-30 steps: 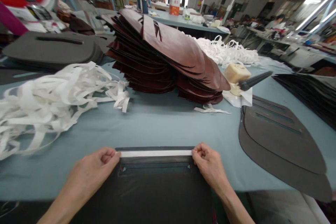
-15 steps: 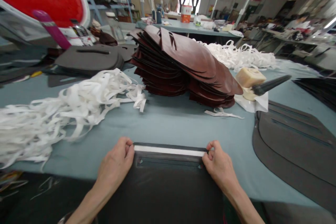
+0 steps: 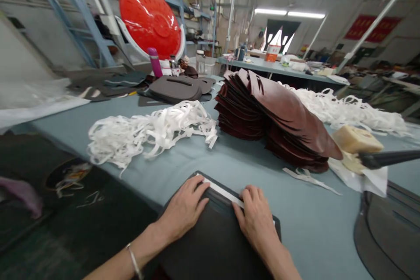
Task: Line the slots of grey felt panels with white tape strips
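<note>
A black leather-like panel lies at the near edge of the table, its lower part toward me. Along its far edge runs a narrow white strip. My left hand rests on the panel's left side, fingers stretched out and thumb apart, the fingertips on the strip's left end. Over on the right, my right hand lies across the panel, fingers extended, with thumb and fingertips touching the strip. The hands cover parts of the strip and the panel's side edges.
Beyond the panel, a stack of brown leather pieces stands on the blue-green table. Tangled white strips lie to its left. At right are a yellowish block, a black-handled brush and dark grey panels.
Both hands have gone from pinching the strip's ends to lying with fingers extended on the strip and panel. The panel now appears angled, and the view has turned left.
</note>
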`<state>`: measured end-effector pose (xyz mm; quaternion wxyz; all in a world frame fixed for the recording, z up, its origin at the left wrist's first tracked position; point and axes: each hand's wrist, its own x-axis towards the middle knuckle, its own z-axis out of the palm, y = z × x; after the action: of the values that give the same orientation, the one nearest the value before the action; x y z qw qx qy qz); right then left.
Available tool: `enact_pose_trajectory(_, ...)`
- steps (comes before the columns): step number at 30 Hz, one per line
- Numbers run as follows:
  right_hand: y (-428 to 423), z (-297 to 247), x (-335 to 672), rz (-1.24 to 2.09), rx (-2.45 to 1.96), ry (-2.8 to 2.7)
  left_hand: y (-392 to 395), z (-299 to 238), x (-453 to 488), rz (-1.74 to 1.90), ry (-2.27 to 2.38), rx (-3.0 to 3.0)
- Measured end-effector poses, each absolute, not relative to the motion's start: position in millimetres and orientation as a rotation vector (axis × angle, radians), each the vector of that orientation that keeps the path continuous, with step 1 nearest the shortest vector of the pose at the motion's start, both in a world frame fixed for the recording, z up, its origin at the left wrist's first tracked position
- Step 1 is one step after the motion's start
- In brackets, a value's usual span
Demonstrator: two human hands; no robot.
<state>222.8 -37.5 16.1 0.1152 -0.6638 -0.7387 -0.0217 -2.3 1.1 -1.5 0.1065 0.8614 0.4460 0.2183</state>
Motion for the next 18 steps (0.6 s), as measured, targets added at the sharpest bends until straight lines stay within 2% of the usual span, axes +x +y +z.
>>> enact_pose_trajectory(4, -8, 14, 207, -0.059, -2.034, -2.120, 9, 1, -5, 0.821, 1.412, 2.280)
enact_pose_trajectory(10, 23, 7, 160, 0.254, -1.682, -2.125, 25, -6, -13, 0.968, 1.410, 2.145)
enact_pose_trajectory(18, 35, -6, 147, 0.391, -1.476, -1.978, 86, 13, -40, 0.436, 1.165, 2.311)
